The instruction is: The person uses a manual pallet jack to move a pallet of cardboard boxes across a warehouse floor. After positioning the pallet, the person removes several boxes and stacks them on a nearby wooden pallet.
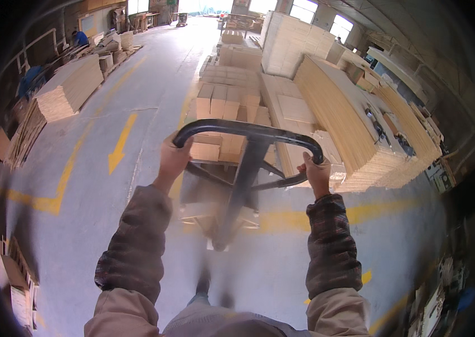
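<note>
Both arms reach forward to the black looped handle (pixel 248 128) of a pallet jack. My left hand (pixel 173 160) is wrapped round the loop's left side, and my right hand (pixel 318 173) grips its right side. From the loop a dark shaft (pixel 244 174) slopes down to the jack's base near the floor, which is blurred. Just beyond the handle stand stacked wooden boards and blocks (pixel 227 101); whether they rest on the jack's forks is hidden.
Tall stacks of wooden panels (pixel 338 112) stand at right, with a pale wrapped stack (pixel 293 42) behind. Another panel stack (pixel 72 87) is at left. A yellow arrow (pixel 120 147) and yellow lines mark the grey floor (pixel 97 236). A person in blue (pixel 81 38) is far left.
</note>
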A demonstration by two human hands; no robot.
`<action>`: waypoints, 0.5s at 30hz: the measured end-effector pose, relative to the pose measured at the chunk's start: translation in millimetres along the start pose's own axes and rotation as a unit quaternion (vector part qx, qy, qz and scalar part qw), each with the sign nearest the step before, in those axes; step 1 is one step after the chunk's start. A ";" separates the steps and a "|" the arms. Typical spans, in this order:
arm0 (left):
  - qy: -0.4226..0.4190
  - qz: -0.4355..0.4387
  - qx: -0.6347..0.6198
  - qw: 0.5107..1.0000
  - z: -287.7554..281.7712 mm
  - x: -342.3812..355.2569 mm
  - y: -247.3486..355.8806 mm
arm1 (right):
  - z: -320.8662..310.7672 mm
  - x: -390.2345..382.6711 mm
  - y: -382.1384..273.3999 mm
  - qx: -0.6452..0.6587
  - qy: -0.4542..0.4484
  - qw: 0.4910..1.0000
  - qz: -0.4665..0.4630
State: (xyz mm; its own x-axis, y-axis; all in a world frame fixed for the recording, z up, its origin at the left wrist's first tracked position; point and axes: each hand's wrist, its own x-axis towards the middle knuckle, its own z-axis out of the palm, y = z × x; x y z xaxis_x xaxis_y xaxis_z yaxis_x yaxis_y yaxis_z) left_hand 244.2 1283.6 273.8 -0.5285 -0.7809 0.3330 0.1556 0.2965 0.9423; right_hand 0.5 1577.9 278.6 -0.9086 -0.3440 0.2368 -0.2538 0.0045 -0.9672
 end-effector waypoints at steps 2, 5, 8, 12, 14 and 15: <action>-0.002 -0.018 0.003 1.000 8.6 16.7 -2.3 | 3.3 25.5 8.9 -0.004 -0.022 0.999 -0.041; -0.003 -0.021 0.037 0.999 20.0 42.4 -7.8 | 7.2 61.6 20.4 -0.048 0.001 0.999 -0.020; 0.001 -0.009 0.050 0.999 32.3 70.8 -13.0 | 10.1 87.8 27.5 -0.047 0.004 0.999 -0.026; -0.013 0.009 0.030 0.999 46.2 108.4 -20.0 | 13.7 122.9 30.5 -0.090 -0.002 0.996 -0.008; -0.019 0.008 0.025 0.999 51.0 125.6 -22.2 | 18.9 143.0 32.0 -0.091 -0.002 0.995 0.030; -0.017 0.010 0.029 0.999 53.7 133.4 -22.7 | 21.7 152.0 33.2 -0.093 0.003 0.995 0.030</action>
State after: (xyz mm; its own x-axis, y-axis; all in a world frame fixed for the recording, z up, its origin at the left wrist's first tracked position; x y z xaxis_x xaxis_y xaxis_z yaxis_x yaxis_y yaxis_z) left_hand 125.3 1202.3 295.0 -0.5546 -0.7550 0.3498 0.1191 0.3440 0.9314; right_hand -138.8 1505.4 280.5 -0.9262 -0.3314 0.1799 -0.2548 0.1984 -0.9464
